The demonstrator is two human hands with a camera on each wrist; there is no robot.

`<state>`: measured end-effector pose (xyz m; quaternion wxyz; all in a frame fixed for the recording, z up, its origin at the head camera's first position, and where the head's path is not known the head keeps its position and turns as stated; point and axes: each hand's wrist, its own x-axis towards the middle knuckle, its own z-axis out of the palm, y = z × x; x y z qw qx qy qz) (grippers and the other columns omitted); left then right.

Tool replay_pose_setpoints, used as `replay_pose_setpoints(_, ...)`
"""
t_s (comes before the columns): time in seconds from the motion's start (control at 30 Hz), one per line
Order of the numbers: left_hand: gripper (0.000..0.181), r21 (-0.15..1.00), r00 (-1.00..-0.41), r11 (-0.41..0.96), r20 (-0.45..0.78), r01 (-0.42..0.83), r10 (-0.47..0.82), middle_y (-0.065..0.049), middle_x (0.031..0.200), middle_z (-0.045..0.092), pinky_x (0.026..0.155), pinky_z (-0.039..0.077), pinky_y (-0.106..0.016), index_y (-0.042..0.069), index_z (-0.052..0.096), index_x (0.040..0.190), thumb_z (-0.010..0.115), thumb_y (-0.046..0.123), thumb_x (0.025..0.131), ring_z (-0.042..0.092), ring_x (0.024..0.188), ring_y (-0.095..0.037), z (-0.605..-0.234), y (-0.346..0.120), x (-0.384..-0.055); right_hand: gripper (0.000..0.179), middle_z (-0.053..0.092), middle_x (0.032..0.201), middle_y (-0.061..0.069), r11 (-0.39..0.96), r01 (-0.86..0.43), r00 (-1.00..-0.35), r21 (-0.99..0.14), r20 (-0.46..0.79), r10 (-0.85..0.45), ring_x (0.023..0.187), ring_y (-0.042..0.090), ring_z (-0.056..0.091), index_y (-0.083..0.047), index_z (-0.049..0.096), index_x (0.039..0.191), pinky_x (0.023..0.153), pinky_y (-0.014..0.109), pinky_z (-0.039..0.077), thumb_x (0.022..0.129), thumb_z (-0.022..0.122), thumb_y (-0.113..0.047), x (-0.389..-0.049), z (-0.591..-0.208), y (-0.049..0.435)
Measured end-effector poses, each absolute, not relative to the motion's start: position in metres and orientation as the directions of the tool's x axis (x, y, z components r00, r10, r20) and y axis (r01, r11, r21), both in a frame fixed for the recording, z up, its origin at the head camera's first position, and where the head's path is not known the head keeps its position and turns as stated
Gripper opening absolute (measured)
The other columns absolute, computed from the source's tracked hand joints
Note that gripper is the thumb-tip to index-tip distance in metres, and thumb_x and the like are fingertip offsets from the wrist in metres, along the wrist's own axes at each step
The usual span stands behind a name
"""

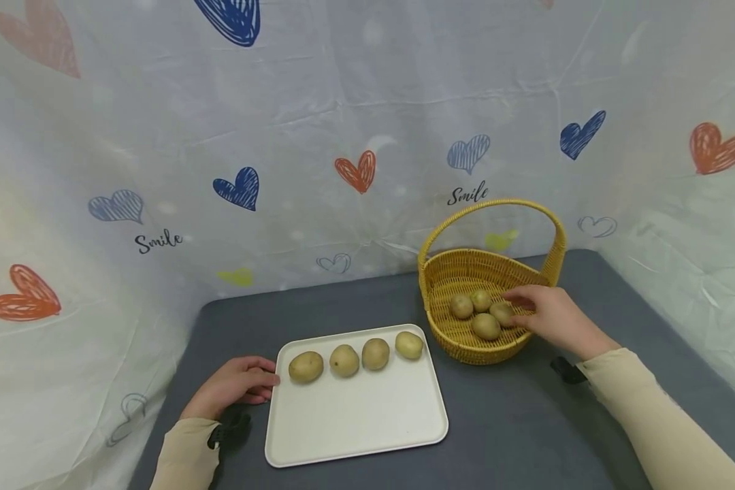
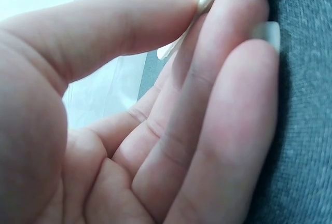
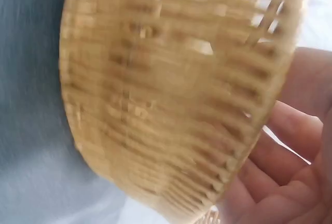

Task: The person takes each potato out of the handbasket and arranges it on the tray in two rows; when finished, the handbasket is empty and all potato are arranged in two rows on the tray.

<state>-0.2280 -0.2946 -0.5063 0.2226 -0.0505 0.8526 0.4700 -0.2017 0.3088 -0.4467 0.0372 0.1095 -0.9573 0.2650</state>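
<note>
Four-sided and white, a shallow tray (image 1: 355, 422) lies on the table with a row of several potatoes (image 1: 344, 361) along its far side. My left hand (image 1: 237, 382) pinches its left edge; in the left wrist view the thumb (image 2: 129, 22) presses the rim against the fingers. Further right stands a yellow wicker basket (image 1: 465, 350) with a tall arched handle, holding several potatoes (image 1: 486, 327). Over its right rim reaches my right hand (image 1: 548, 313), fingers and thumb spread apart beside the rightmost potato (image 1: 501, 314). The basket wall (image 3: 166, 89) hides the fingertips in the right wrist view.
A dark grey cloth (image 1: 496, 422) covers the table. Behind it and at both sides hangs a white curtain (image 1: 294, 136) printed with hearts. The basket's handle (image 1: 508, 203) arches up close to the curtain, and the tray's right edge lies near the basket.
</note>
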Motion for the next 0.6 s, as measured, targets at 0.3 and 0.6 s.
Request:
replay_pose_setpoints(0.3,0.050,0.781,-0.893,0.548,-0.431,-0.299,0.127,-0.007,0.097,0.078,0.077,0.067,-0.034,0.000,0.068,0.131,0.085,0.030,0.094,0.076,0.084,-0.018,-0.504,-0.295,-0.226,0.049,0.076,0.129,0.020,0.854,-0.246,-0.963,-0.458,0.016,-0.269,0.118,0.041,0.072,0.000,0.073,0.135,0.097,0.059,0.059,0.091,0.085,-0.017,-0.228,-0.447,0.311)
replay_pose_setpoints(0.6,0.052,0.795,-0.882,0.535,-0.436,-0.286,0.176,-0.006,0.098,0.079,0.078,0.066,-0.033,0.000,0.067,0.134,0.084,0.031,0.095,0.077,0.085,-0.017,-0.506,-0.298,-0.228,0.054,0.077,0.127,0.019,0.858,-0.236,-0.950,-0.456,-0.075,-0.302,0.098,0.022,0.070,0.001,0.074,0.134,0.080,0.037,0.057,0.084,0.087,-0.012,-0.242,-0.449,0.310)
